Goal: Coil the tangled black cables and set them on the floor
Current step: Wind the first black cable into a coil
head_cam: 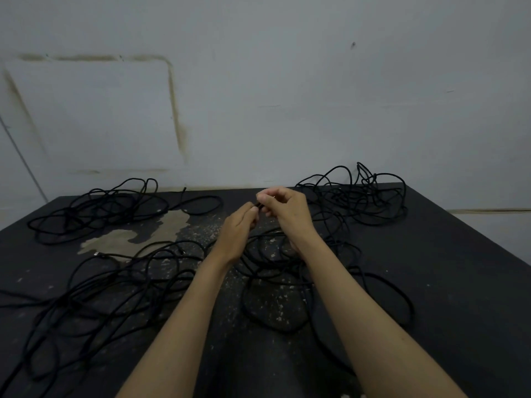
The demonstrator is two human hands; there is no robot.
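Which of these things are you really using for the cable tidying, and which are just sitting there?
For the job:
left hand and right hand, pinching a cable end
far-left tangle
far-right tangle
near-left tangle
middle tangle

Just there:
worn pale patch on the black surface
grey wall

Cables (97,209) at 10, 2 and 7 o'clock: plain black. Table (431,282): black, speckled pale at centre (worn tan patch (138,234) toward 10 o'clock). Wall (287,81) at 12 o'clock: grey-white, with brownish stain lines (175,110).
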